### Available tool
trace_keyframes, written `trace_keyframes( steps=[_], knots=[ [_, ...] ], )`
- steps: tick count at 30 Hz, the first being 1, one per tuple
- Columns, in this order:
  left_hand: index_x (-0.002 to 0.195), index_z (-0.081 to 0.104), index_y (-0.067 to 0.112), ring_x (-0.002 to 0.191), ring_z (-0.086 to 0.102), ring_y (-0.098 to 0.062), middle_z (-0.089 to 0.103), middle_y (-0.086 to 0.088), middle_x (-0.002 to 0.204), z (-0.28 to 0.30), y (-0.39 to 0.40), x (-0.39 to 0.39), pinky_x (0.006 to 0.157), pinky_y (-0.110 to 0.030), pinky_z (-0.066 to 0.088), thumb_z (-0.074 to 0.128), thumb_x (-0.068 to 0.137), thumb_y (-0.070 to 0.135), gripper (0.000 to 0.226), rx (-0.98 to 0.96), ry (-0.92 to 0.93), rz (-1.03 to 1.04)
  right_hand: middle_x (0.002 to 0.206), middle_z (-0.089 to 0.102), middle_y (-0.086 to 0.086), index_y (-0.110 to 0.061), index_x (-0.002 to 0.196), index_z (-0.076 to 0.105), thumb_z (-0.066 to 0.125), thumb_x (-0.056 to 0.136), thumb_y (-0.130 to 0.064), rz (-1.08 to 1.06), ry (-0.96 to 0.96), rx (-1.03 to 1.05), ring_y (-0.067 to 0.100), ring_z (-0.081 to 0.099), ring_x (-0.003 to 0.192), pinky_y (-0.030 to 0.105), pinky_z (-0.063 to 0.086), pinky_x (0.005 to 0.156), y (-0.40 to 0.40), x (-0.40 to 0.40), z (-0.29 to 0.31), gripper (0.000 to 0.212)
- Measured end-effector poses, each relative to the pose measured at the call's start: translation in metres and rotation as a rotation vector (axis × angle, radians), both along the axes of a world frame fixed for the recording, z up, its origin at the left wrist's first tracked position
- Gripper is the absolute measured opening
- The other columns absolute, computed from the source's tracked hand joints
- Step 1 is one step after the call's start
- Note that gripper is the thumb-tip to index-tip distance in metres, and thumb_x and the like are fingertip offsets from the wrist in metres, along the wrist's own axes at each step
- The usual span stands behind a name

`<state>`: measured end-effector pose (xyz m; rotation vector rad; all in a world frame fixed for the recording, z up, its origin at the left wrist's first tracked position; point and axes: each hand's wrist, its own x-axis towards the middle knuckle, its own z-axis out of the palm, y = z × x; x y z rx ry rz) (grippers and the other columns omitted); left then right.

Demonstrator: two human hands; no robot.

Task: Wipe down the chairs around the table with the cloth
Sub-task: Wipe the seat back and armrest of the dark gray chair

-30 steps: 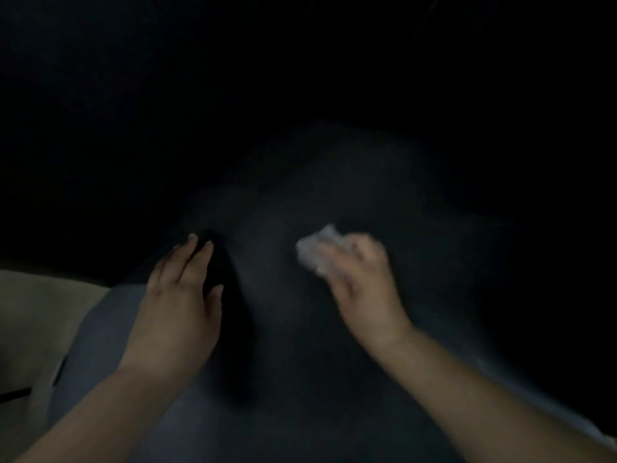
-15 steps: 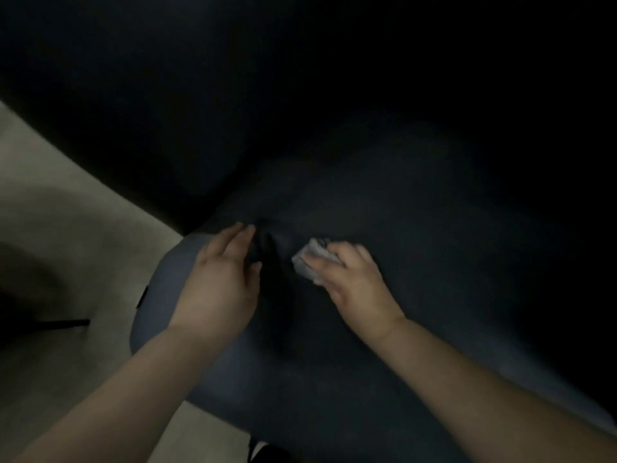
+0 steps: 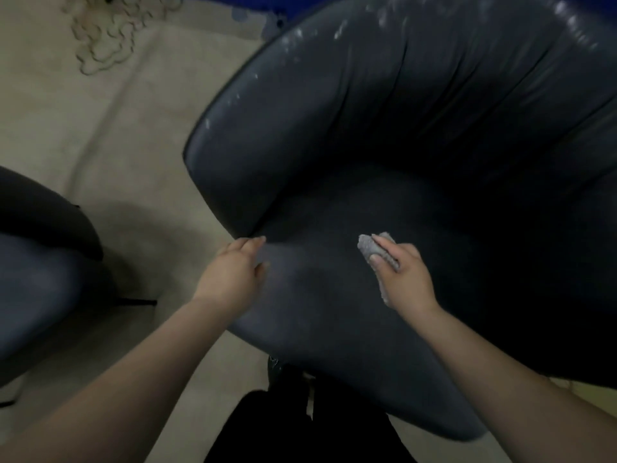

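Note:
A dark grey padded chair (image 3: pixel 384 128) with a curved, scuffed backrest fills the middle and right of the head view. My right hand (image 3: pixel 404 275) holds a small grey cloth (image 3: pixel 370 246) against the chair's seat, fingers curled round it. My left hand (image 3: pixel 233 272) rests with straight fingers on the seat's left edge, where the seat meets the backrest wing.
A second dark chair (image 3: pixel 40 269) stands at the left edge. Beige floor (image 3: pixel 110 145) lies between the two chairs. A pale tangled cord or chain (image 3: pixel 103 31) lies on the floor at top left. My dark-clad legs (image 3: pixel 300 426) show below the seat.
The view has pulled back and brightened, showing the whole chair. My hands have spread apart: the left went to the seat's left edge, the right with the cloth shifted right on the seat.

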<state>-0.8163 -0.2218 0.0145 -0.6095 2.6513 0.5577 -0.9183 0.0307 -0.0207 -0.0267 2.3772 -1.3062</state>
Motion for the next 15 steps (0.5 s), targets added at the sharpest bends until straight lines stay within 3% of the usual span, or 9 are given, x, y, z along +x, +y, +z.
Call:
trace_keyframes(
  steps=[4,9,15],
  knots=[
    [0.146,0.037,0.020,0.131,0.039,-0.027,0.043,-0.003,0.146,0.042,-0.009,0.007,0.105,-0.037,0.035,0.047,0.096,0.031,0.052,-0.006,-0.022,-0.030,0.106,0.048,-0.009,-0.029,0.125,0.060,0.060,0.091,-0.017,-0.053,-0.025,-0.001,-0.025,0.047,0.085,-0.008,0.033,0.066,-0.009,0.009,0.045,0.035],
    [0.146,0.037,0.021,0.131,0.039,-0.025,0.043,0.000,0.145,0.071,-0.041,0.008,0.104,-0.036,0.036,0.046,0.096,0.032,0.052,0.006,0.006,-0.100,0.113,0.048,-0.008,-0.030,0.128,0.058,0.060,0.092,-0.021,-0.130,-0.037,0.007,-0.013,0.049,0.090,-0.009,0.031,0.069,-0.042,0.022,0.076,0.037],
    [0.147,0.035,0.020,0.132,0.038,-0.021,0.040,0.001,0.147,0.088,-0.106,-0.002,0.103,-0.032,0.035,0.045,0.098,0.034,0.052,0.046,0.072,-0.294,0.123,0.046,-0.008,-0.027,0.131,0.055,0.059,0.093,-0.022,-0.332,0.004,-0.046,-0.003,0.047,0.105,0.002,0.028,0.083,-0.117,0.041,0.100,0.038]
  ],
)
